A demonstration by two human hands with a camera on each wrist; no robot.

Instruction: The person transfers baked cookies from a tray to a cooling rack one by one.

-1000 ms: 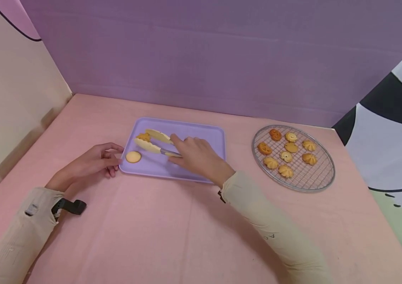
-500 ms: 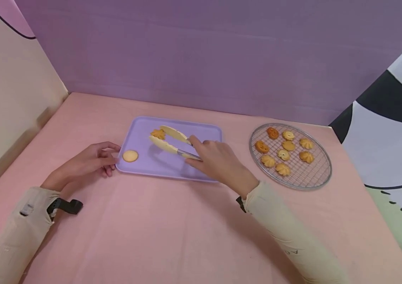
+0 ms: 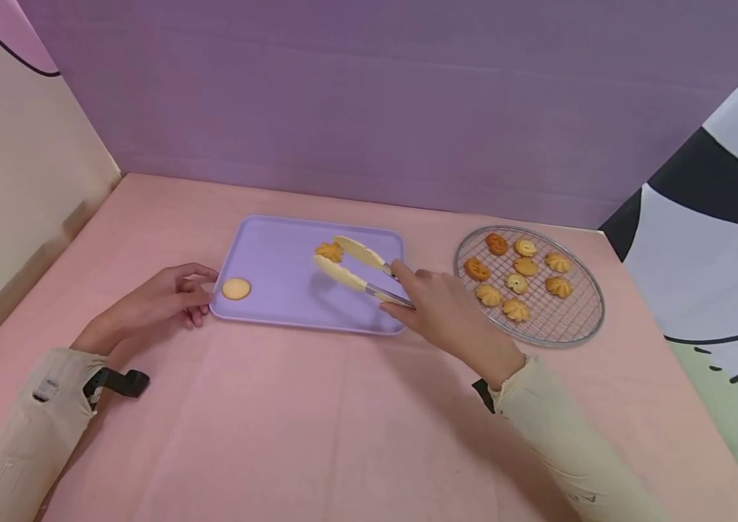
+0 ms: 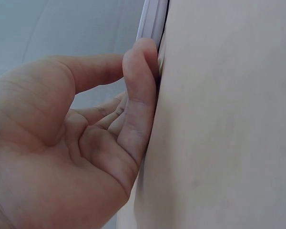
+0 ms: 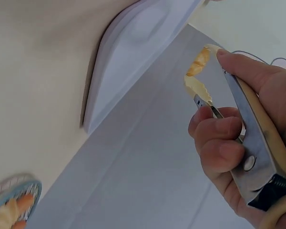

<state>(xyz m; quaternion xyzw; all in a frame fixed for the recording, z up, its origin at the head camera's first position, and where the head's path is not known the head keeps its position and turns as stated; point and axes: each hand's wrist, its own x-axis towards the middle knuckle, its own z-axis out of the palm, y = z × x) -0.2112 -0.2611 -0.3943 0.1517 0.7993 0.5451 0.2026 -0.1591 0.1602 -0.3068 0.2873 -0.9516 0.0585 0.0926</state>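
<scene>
My right hand (image 3: 450, 312) grips a pair of tongs (image 3: 382, 290) with pale cream tips and metal arms. Between the tips a golden star-shaped cookie (image 3: 328, 251) is pinched, held above the lilac tray (image 3: 278, 317); it shows in the right wrist view as a ridged cookie (image 5: 199, 62). At the tray's left front corner, my left hand (image 3: 163, 301) pinches the rim between thumb and bent fingers; its wrist view shows the fingertips at the tray rim (image 4: 152, 19). One round pale cookie (image 3: 236, 288) lies in that corner of the tray.
To the right of the tray stands a round wire cooling rack (image 3: 578, 338) bearing several cookies, some ridged, some ring-shaped or pretzel-like. A pink cloth (image 3: 291, 420) covers the table. A purple backdrop (image 3: 369, 109) rises behind it.
My right hand has carried the tongs and the star-shaped cookie rightward, from the tray's left end to above its right half. My left hand stays at the tray's corner.
</scene>
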